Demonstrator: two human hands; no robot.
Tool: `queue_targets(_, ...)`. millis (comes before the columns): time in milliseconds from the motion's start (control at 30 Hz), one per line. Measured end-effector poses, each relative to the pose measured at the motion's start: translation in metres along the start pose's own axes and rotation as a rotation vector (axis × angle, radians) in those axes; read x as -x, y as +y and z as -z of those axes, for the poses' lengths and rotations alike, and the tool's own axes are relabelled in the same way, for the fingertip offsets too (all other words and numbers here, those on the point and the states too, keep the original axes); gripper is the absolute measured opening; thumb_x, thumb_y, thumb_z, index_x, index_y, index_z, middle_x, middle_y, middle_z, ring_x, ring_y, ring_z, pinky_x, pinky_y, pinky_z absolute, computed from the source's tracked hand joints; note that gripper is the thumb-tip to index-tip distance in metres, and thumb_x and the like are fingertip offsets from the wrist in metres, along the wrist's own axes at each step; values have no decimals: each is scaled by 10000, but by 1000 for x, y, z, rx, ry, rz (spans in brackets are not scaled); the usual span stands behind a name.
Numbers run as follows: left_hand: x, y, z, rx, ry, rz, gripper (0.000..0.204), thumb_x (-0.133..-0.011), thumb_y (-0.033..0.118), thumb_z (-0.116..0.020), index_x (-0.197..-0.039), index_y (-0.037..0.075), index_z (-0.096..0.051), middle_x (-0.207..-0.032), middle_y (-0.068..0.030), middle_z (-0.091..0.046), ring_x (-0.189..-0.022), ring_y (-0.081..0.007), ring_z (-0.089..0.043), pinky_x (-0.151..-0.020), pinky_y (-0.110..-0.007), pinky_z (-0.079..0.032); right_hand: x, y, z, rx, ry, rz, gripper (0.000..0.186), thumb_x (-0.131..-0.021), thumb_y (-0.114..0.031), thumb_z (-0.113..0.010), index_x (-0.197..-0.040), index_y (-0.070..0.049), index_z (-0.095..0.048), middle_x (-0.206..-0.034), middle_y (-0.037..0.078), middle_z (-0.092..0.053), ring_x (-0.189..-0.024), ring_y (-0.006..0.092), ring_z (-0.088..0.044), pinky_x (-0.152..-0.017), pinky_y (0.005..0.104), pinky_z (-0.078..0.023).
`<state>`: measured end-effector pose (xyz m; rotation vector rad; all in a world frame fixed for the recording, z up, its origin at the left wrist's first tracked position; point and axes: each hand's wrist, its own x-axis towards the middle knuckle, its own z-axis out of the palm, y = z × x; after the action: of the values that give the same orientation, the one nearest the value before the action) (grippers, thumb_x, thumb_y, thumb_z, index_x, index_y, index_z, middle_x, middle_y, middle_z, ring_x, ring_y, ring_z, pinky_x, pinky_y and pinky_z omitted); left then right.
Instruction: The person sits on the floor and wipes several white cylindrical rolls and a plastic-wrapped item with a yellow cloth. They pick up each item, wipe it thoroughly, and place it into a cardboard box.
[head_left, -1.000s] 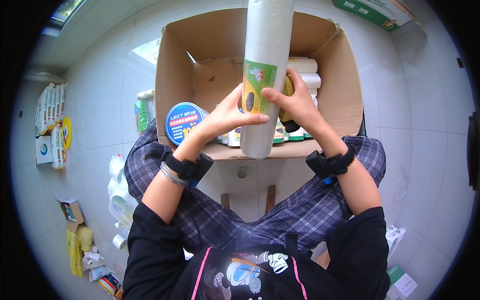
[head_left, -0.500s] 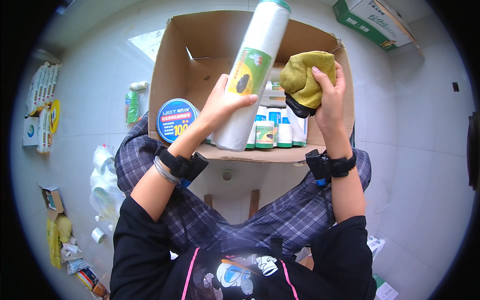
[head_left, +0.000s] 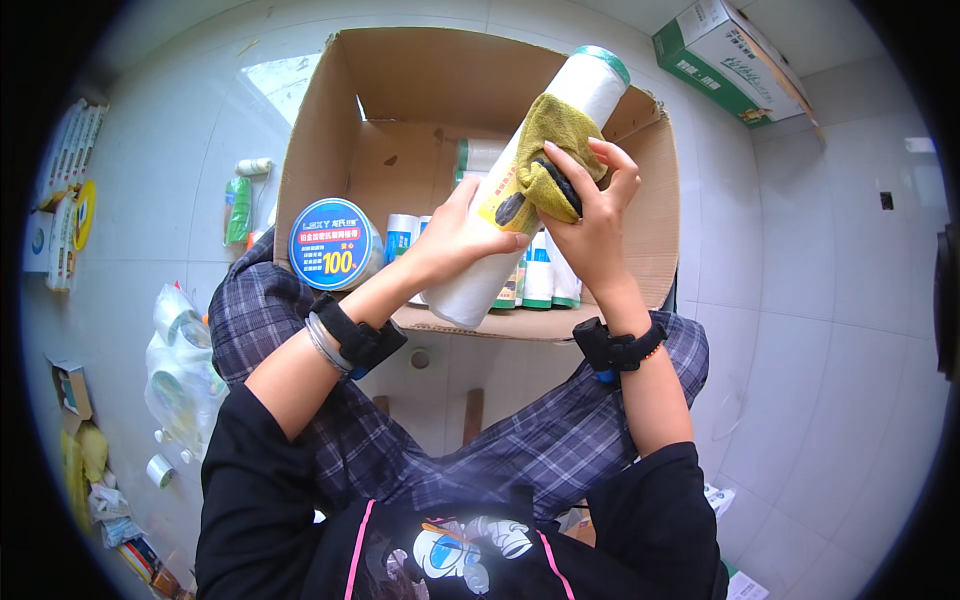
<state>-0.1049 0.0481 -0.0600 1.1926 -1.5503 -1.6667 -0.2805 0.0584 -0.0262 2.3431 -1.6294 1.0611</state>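
My left hand (head_left: 449,238) grips a long white plastic-film roll (head_left: 467,287) with a green end and a yellow-green label. The roll tilts up to the right above the cardboard box. In my right hand (head_left: 592,215) is an olive-yellow cloth (head_left: 562,124) with a black part, pressed against the roll's upper side and covering some of the label. Inside the box, several smaller white rolls (head_left: 538,272) with green and blue labels stand near the front edge. A round blue-faced tape roll (head_left: 334,245) sits at the box's front left corner.
The open cardboard box (head_left: 390,75) stands before my crossed legs. At the back right is a green-and-white carton (head_left: 728,62). On the floor to the left lie a green-wrapped paint roller (head_left: 238,208), a clear plastic bag (head_left: 182,350), a yellow tape ring (head_left: 84,222) and a small white roll (head_left: 160,470).
My right hand has brought the cloth left onto the roll. The roll has tilted further to the right, with my left hand still round it.
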Motion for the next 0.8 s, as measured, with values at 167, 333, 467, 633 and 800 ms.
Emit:
queue_targets(167,-1,-6,1,14,40,-26,695,-642,393,-735,-1100,-7,-398,-996,-184,-556,-880,-257,-605,-755,-341,-492,-5,5,-8,-208,42,-68,687,-580,-77,-761,-1213,-125,-497,-1161,108,-400,-1054,298,-435,-920,377,-379)
queue_targets(333,-3,-5,2,9,65,-50,665,-642,390,-743,-1068,12,-400,-988,-170,-555,-871,-239,-602,-749,-335,-495,1,10,-8,-200,25,-109,540,-629,-53,-740,-1131,-82,-542,-1084,103,-475,-992,268,-482,-847,341,-429)
queue_targets(467,-3,-4,2,-22,75,-55,647,-644,379,-752,-1066,31,-406,-981,-139,-554,-874,-204,-590,-760,-323,-489,-2,13,2,-424,30,-238,286,-727,-14,-681,-998,-26,-591,-927,67,-549,-908,212,-526,-804,308,-446)
queue_targets(633,-2,-5,3,-76,52,-88,643,-641,394,-752,-1043,25,-412,-965,-165,-578,-879,-236,-605,-764,-334,-492,-2,21,3,-595,85,-375,211,-823,-94,-635,-1013,-19,-581,-989,83,-525,-938,191,-520,-826,285,-429)
queue_targets(800,3,-5,-4,-81,36,-168,624,-640,380,-756,-1010,9,-416,-954,-201,-601,-883,-290,-627,-761,-356,-496,1,24,-7,-375,128,-302,286,-925,-200,-502,-1165,-50,-539,-1149,95,-406,-1053,186,-449,-935,303,-368)
